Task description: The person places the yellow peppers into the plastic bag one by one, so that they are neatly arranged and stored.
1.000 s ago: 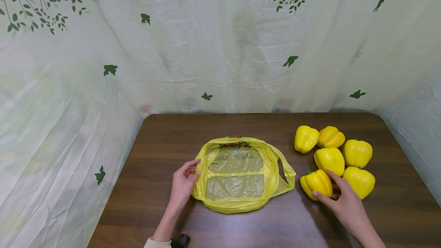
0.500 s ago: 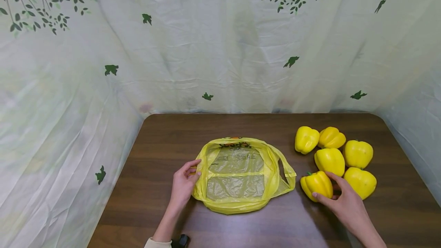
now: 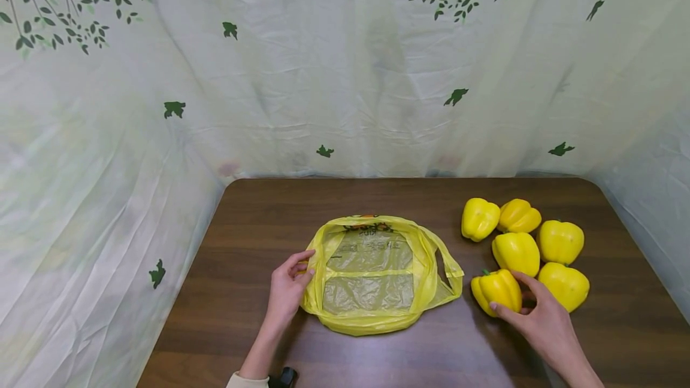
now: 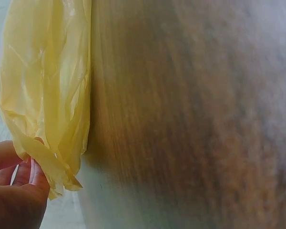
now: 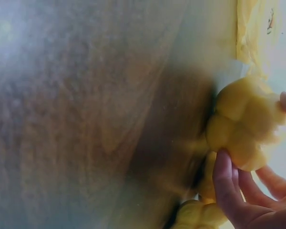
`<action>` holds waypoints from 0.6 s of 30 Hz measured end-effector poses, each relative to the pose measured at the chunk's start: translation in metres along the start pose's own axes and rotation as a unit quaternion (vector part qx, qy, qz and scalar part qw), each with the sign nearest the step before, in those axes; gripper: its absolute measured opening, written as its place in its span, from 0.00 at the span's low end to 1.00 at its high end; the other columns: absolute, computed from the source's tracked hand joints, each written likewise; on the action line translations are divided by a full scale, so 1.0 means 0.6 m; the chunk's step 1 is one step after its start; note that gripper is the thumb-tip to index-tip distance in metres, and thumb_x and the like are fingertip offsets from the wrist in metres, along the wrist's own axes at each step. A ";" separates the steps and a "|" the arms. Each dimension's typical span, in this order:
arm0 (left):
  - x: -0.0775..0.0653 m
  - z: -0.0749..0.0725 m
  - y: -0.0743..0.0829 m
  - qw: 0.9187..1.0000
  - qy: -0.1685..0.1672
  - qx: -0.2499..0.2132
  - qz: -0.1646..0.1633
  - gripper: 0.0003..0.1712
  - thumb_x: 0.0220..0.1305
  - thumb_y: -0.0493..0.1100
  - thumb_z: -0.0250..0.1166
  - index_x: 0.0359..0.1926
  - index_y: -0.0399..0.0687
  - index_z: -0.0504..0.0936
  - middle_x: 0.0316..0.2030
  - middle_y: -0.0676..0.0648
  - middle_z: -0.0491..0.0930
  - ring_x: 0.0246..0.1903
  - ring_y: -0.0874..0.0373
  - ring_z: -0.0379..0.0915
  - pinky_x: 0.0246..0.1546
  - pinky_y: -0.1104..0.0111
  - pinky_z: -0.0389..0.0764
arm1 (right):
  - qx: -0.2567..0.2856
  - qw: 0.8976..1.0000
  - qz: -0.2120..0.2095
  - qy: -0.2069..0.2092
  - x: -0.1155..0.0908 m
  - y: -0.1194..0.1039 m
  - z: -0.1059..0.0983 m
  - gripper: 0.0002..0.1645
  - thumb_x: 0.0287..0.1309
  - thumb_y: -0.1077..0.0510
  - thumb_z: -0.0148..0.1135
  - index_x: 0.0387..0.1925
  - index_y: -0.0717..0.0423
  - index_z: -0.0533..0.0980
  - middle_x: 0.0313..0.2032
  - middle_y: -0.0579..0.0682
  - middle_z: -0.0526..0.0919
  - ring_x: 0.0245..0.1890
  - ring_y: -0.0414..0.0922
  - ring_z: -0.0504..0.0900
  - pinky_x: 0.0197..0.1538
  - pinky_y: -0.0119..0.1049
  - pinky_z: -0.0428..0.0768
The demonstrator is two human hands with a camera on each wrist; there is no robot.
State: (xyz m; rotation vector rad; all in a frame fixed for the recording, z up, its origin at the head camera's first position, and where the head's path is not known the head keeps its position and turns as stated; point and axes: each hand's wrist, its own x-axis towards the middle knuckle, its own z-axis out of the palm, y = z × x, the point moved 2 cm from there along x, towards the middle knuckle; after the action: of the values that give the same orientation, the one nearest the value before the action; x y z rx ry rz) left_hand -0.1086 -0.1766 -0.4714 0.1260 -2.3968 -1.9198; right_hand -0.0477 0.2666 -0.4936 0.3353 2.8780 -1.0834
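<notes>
A yellow plastic bag (image 3: 369,322) lies spread on the table with its mouth held wide. My left hand (image 3: 288,289) pinches its left side; in the left wrist view the thumb and fingers (image 4: 33,174) grip a strip of the film. To the right of the bag, my right hand (image 3: 539,316) grips a yellow bell pepper (image 3: 493,292), thumb on the near side and fingers across the far side. The right wrist view shows this pepper (image 5: 243,119) from its lobed end, between thumb and fingers. Its green stem points away from me.
Several other yellow bell peppers (image 3: 516,252) cluster behind and right of the held one. The bag's loose right handle (image 3: 450,274) reaches toward them. The brown wooden table (image 3: 259,202) ends at a white leaf-printed curtain (image 3: 377,124) behind and at both sides.
Almost nothing differs. Both hands keep the same hold on the bag and the bell pepper; the view has shifted very slightly.
</notes>
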 end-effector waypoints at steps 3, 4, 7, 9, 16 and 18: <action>0.000 0.000 0.000 1.000 -0.001 -0.001 -0.003 0.20 0.58 0.20 0.60 0.52 0.28 0.80 0.48 0.32 0.78 0.43 0.41 0.74 0.36 0.74 0.77 | 0.001 1.000 0.010 0.001 -0.002 0.000 0.001 0.59 0.44 0.30 0.72 0.66 0.65 0.64 0.51 0.66 0.76 0.42 0.54 0.77 0.32 0.32 0.77; 0.000 0.000 0.000 1.000 -0.001 -0.002 -0.003 0.20 0.58 0.20 0.60 0.52 0.28 0.80 0.48 0.32 0.78 0.43 0.41 0.74 0.36 0.74 0.77 | 0.002 1.000 0.013 0.002 -0.003 -0.001 0.002 0.59 0.44 0.30 0.72 0.66 0.65 0.64 0.51 0.66 0.76 0.43 0.54 0.77 0.33 0.32 0.77; 0.000 0.000 0.000 1.000 -0.002 -0.003 -0.004 0.20 0.58 0.20 0.60 0.52 0.28 0.80 0.49 0.32 0.78 0.44 0.41 0.74 0.37 0.74 0.77 | 0.007 1.000 0.021 0.004 -0.004 -0.001 0.003 0.60 0.44 0.30 0.72 0.66 0.65 0.64 0.52 0.66 0.76 0.44 0.55 0.77 0.33 0.30 0.77; -0.001 -0.001 0.000 1.000 -0.002 -0.003 -0.004 0.20 0.58 0.20 0.60 0.52 0.28 0.80 0.48 0.32 0.78 0.44 0.41 0.74 0.37 0.74 0.77 | 0.012 1.000 0.024 0.008 -0.005 -0.002 0.004 0.59 0.44 0.30 0.72 0.66 0.65 0.64 0.53 0.66 0.75 0.45 0.55 0.77 0.33 0.29 0.77; -0.002 -0.001 0.000 1.000 -0.005 0.001 -0.006 0.20 0.59 0.21 0.60 0.53 0.28 0.80 0.48 0.32 0.78 0.44 0.40 0.75 0.37 0.74 0.77 | 0.031 0.999 0.034 0.011 -0.010 -0.009 0.005 0.57 0.46 0.29 0.70 0.66 0.64 0.65 0.54 0.65 0.75 0.46 0.55 0.77 0.34 0.30 0.80; -0.002 -0.001 -0.001 1.000 -0.006 0.001 -0.007 0.20 0.59 0.21 0.60 0.53 0.29 0.80 0.48 0.32 0.78 0.44 0.40 0.75 0.38 0.74 0.77 | 0.034 0.999 0.033 0.014 -0.011 -0.011 0.004 0.57 0.46 0.29 0.70 0.66 0.63 0.65 0.54 0.65 0.75 0.46 0.55 0.78 0.34 0.29 0.80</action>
State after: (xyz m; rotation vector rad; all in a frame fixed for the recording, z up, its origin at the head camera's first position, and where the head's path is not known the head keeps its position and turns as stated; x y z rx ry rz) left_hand -0.1073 -0.1775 -0.4719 0.1324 -2.4124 -1.9294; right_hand -0.0426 0.2589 -0.4901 0.4483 2.8364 -1.1757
